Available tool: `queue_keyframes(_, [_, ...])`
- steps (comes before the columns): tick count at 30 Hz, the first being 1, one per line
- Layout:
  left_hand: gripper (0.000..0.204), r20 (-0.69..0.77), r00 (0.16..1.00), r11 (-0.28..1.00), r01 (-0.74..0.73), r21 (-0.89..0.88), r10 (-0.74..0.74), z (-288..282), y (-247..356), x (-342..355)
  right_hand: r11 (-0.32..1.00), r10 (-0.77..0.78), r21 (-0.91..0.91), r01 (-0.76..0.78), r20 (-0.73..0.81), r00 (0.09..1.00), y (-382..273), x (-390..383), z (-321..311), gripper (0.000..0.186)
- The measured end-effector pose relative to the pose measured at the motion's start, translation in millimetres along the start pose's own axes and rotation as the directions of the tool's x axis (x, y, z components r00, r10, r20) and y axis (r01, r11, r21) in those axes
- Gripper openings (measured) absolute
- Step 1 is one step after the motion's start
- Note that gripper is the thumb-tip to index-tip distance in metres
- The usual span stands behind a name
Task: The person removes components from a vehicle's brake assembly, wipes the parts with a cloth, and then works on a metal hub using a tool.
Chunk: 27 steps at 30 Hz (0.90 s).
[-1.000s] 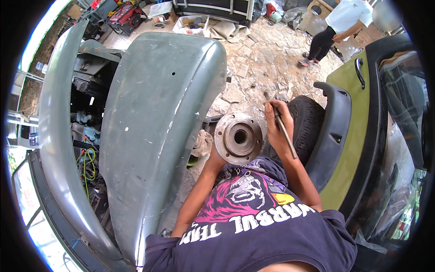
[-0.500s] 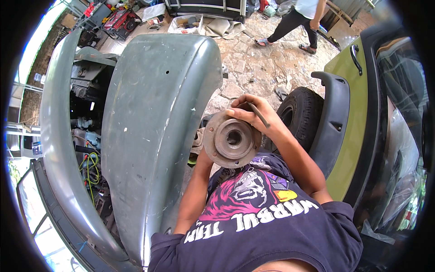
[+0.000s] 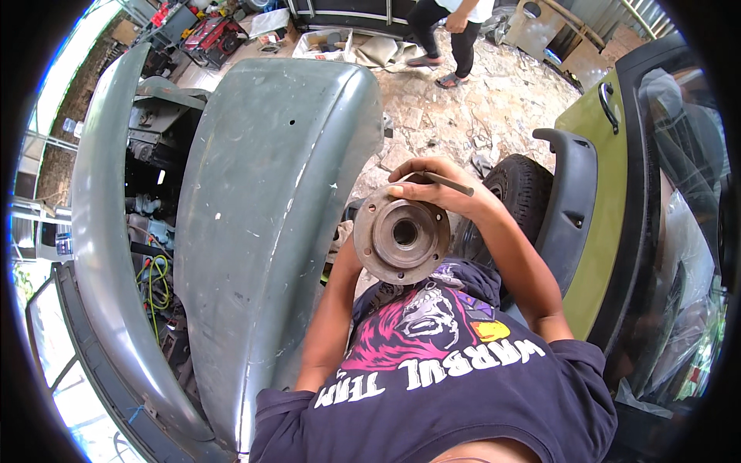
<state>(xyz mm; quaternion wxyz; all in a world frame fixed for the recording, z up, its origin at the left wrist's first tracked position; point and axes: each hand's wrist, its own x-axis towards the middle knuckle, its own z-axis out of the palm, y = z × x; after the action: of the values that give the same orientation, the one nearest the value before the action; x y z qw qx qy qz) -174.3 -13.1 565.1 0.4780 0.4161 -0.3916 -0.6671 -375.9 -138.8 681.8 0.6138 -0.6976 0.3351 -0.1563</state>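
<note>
In front of my chest is a round, rusty-brown metal wheel hub (image 3: 380,241), its flange ringed with several bolt holes around a wide central bore. Its face is turned up toward me. My right hand (image 3: 440,184) is closed over the top edge, thumb on the flange. A thin metal rod (image 3: 451,184) is tucked in that same hand and sticks out to the right past the knuckles. From the lower left, my left hand (image 3: 349,253) reaches behind the hub. Only its wrist side shows, touching or close to the hub's left edge; the fingers are hidden.
On my left stands a dull green car body panel (image 3: 247,177), with an open engine bay (image 3: 150,201) beyond it. A tyre (image 3: 521,193) and a lime-green vehicle door (image 3: 594,208) are on my right. Ahead, a person (image 3: 455,38) is on the stone floor (image 3: 494,100).
The hub has tilted slightly and shifted a little right. The rod has swung to lie flatter, pointing further right. The person ahead has moved left.
</note>
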Motion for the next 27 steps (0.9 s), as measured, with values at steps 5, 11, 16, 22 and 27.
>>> queue_keyframes(5, [0.077,0.144,0.975,0.952,-0.199,0.232,0.168,5.2,7.7,8.9,0.965,-0.117,-0.240,0.107,-0.026,0.993,-5.4,16.0,11.6,0.051])
queue_keyframes(11, [0.084,0.171,0.931,0.886,-0.360,0.294,0.321,20.8,17.4,21.4,0.793,-0.352,0.223,0.567,-0.591,0.725,-2.0,11.7,1.4,0.031])
queue_keyframes(16, [0.064,0.087,0.930,0.924,-0.365,0.111,0.356,24.2,28.7,16.6,0.838,-0.500,-0.115,0.533,-0.553,0.667,16.1,-22.7,15.0,0.029])
queue_keyframes(22, [0.064,-0.010,0.895,0.888,-0.440,0.133,0.445,35.8,46.1,14.1,0.855,-0.516,-0.215,0.472,-0.452,0.728,8.4,-25.8,48.2,0.040])
queue_keyframes(27, [0.044,-0.169,0.794,0.753,-0.452,0.479,0.584,32.0,29.3,19.4,0.731,-0.652,-0.565,0.383,-0.414,0.635,-2.9,-42.7,56.1,0.032])
